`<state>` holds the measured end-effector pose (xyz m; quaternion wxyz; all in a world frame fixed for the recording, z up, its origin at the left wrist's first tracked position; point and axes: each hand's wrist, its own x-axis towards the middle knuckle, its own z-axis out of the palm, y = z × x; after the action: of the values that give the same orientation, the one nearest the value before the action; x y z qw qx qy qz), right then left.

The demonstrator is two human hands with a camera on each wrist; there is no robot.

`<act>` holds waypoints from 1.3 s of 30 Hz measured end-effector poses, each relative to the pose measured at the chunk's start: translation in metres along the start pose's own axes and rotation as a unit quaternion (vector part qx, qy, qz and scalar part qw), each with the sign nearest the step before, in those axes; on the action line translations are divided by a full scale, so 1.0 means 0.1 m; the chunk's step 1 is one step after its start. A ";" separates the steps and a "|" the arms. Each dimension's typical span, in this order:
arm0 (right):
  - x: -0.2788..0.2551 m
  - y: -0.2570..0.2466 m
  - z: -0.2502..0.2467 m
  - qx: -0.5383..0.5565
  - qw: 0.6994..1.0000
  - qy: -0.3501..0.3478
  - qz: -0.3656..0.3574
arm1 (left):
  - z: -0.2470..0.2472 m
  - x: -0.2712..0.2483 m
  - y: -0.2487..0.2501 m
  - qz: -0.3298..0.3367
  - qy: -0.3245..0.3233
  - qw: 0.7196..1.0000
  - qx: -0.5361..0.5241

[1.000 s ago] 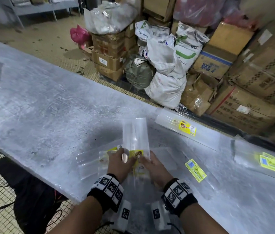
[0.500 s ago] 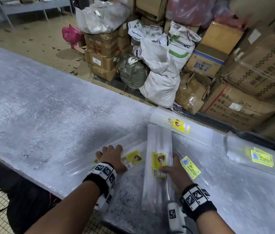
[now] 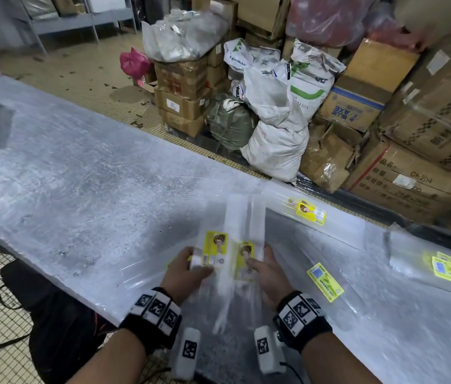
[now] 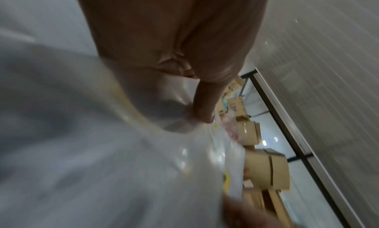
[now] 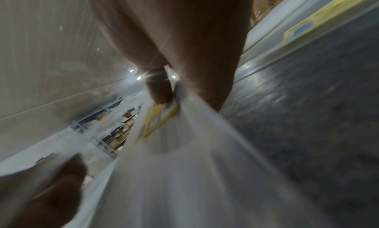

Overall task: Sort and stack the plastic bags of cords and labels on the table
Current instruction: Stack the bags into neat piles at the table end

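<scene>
Bare grey table (image 3: 85,173) lies open to the left of both hands; to the right, flat labelled bags (image 3: 321,217) crowd the surface, with stacked boxes (image 3: 413,173) beyond the far edge.

glossy clear plastic bags (image 3: 239,217), scuffed matt grey table (image 3: 80,176), cardboard boxes (image 3: 413,173)

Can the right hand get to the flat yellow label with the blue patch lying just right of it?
Probably yes, once freed. The yellow label lies flat on the table beside the right hand with nothing between them, but that hand is pinching a clear plastic bag, so it would have to let go first.
</scene>
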<state>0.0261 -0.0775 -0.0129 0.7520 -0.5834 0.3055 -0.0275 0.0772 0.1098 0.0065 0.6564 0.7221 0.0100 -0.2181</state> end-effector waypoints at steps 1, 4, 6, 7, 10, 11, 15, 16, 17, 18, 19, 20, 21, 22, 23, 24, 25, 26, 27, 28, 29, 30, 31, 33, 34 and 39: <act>-0.01 0.04 0.10 0.018 1.000 -0.013 0.014 | 0.05 -0.03 -0.02 0.018 0.005 1.000 0.022; -0.07 0.13 0.27 0.024 0.998 -0.055 0.029 | 0.18 -0.10 -0.07 0.059 -0.022 0.996 0.060; -0.09 0.12 0.28 -0.024 0.997 -0.076 -0.021 | 0.19 -0.09 -0.08 0.047 -0.053 0.996 0.052; -0.11 0.10 0.25 -0.040 0.995 -0.078 -0.041 | 0.16 -0.07 -0.06 0.037 -0.055 0.997 0.050; -0.03 0.09 0.03 -0.067 0.996 -0.031 -0.060 | -0.07 0.13 -0.03 0.046 0.056 0.966 0.248; 0.00 0.08 -0.05 -0.060 0.997 -0.011 -0.055 | -0.17 0.19 -0.01 0.041 0.077 0.937 0.339; 0.04 0.05 -0.31 -0.031 0.998 0.032 -0.052 | -0.42 0.30 0.00 -0.049 0.044 0.844 0.533; 0.03 0.05 -0.34 -0.029 0.998 0.034 -0.050 | -0.44 0.31 -0.01 -0.050 0.040 0.840 0.538; 0.02 0.05 -0.36 -0.029 0.998 0.034 -0.050 | -0.45 0.31 0.00 -0.053 0.039 0.844 0.532; 0.01 0.05 -0.37 -0.027 0.998 0.035 -0.051 | -0.47 0.32 0.00 -0.055 0.040 0.851 0.521; 0.00 0.06 -0.37 -0.024 0.998 0.034 -0.050 | -0.48 0.33 0.00 -0.059 0.040 0.855 0.514; -0.01 0.07 -0.36 -0.022 0.998 0.038 -0.047 | -0.48 0.34 0.00 -0.061 0.039 0.855 0.514; -0.02 0.08 -0.35 -0.023 0.998 0.041 -0.047 | -0.47 0.35 0.00 -0.063 0.039 0.849 0.523; -0.02 0.09 -0.34 -0.023 0.998 0.043 -0.045 | -0.44 0.35 -0.01 -0.061 0.041 0.843 0.533; -0.01 0.11 -0.32 -0.022 0.998 0.043 -0.043 | -0.42 0.34 0.00 -0.060 0.044 0.841 0.536; -0.01 0.12 -0.30 -0.021 0.998 0.041 -0.041 | -0.39 0.32 0.00 -0.062 0.048 0.844 0.530; -0.02 0.13 -0.29 -0.021 0.998 0.040 -0.041 | -0.37 0.31 -0.01 -0.066 0.049 0.852 0.518; -0.01 0.15 -0.28 -0.022 0.998 0.039 -0.042 | -0.36 0.30 -0.02 -0.070 0.049 0.861 0.501; -0.01 0.16 -0.28 -0.027 0.998 0.040 -0.045 | -0.35 0.28 -0.03 -0.069 0.049 0.873 0.481; -0.01 0.17 -0.28 -0.030 0.998 0.040 -0.047 | -0.34 0.27 -0.04 -0.064 0.050 0.887 0.454; -0.02 0.17 -0.27 -0.031 0.998 0.040 -0.048 | -0.35 0.27 -0.05 -0.059 0.051 0.904 0.420; -0.04 0.16 -0.28 -0.032 0.998 0.039 -0.046 | -0.35 0.27 -0.04 -0.054 0.050 0.921 0.383; -0.05 0.16 -0.28 -0.034 0.998 0.042 -0.043 | -0.35 0.29 -0.05 -0.053 0.048 0.937 0.343; -0.07 0.18 -0.27 -0.049 0.997 0.045 -0.037 | -0.34 0.31 -0.04 -0.076 0.049 0.970 0.225; -0.07 0.20 -0.27 -0.059 0.997 0.045 -0.034 | -0.32 0.31 -0.03 -0.085 0.046 0.985 0.139; -0.09 0.14 -0.18 -0.051 0.997 0.054 -0.031 | -0.12 0.24 -0.03 -0.037 -0.011 0.985 -0.166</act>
<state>0.0054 -0.0851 -0.0238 0.7024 -0.6280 0.3283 -0.0660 0.1018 0.1147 -0.0040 0.7586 0.6000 0.0655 -0.2454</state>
